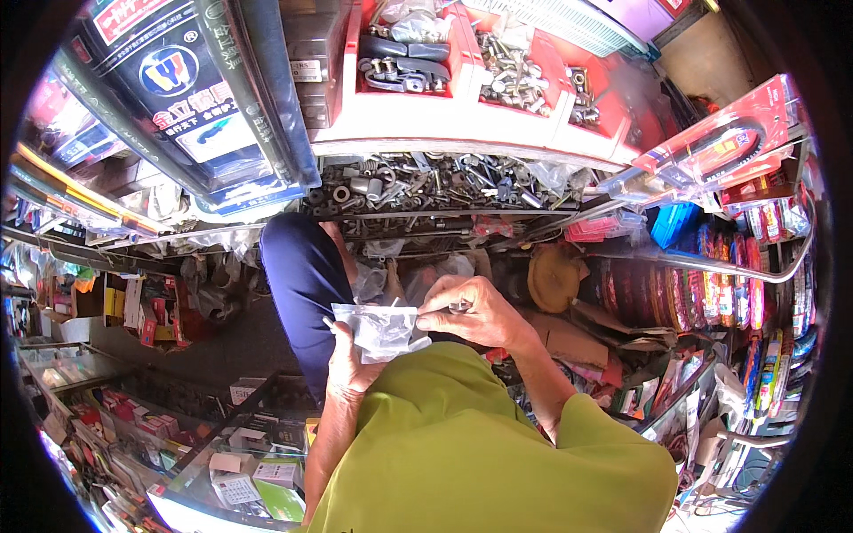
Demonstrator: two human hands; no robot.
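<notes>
Crowded hardware-shop shelves and red parts trays (462,107) fill the background. At chest height a small clear plastic bag (380,327) is gripped by the left hand (348,362) — a small metal part (459,307) is pinched by the right hand (475,313) at its mouth, apparently not yet dropped in

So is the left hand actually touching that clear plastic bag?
Touching. The head view shows the left hand under the clear plastic bag, fingers gripping its lower edge, while the right hand pinches its top corner.
</notes>
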